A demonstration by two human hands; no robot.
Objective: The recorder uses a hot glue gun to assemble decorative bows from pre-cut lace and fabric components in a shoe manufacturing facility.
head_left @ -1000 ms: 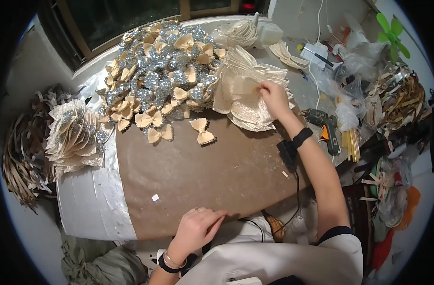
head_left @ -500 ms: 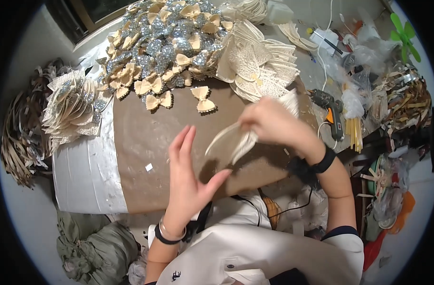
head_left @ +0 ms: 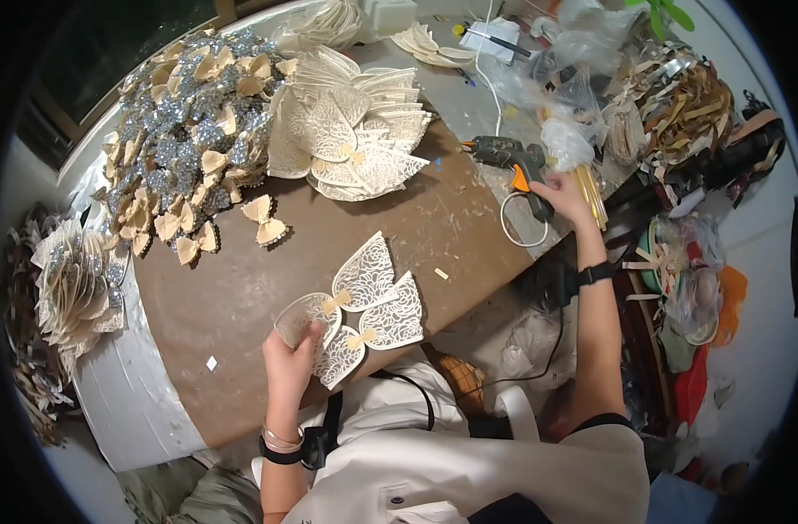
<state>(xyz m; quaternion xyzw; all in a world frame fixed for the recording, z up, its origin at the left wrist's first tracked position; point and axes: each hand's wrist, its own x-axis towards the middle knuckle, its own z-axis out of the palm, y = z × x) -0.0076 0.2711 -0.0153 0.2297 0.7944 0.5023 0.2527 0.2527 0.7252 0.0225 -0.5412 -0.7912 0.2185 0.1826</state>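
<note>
Two cream lace bow-shaped pieces (head_left: 365,272) with small tan middles lie side by side over the near part of the brown table cover. My left hand (head_left: 287,362) is closed on their left ends, thumb on top; its other fingers are largely hidden. At the right, a black hot glue gun (head_left: 504,153) with an orange trigger rests near the table's edge. My right hand (head_left: 566,196) has its fingers closed at the gun's handle. A stack of similar lace pieces (head_left: 351,122) lies beyond the held ones.
A heap of glittery silver and tan bows (head_left: 189,131) fills the far left. Glue sticks (head_left: 594,201) and a white cord (head_left: 497,79) are beside the gun. Ribbon bundles (head_left: 687,96) hang over the right. A small white square (head_left: 211,362) lies on the brown cover (head_left: 207,306).
My right hand has let go of the lace pieces and moved right to the glue gun. My left hand, open before, now holds the lace pieces. The view has swung right.
</note>
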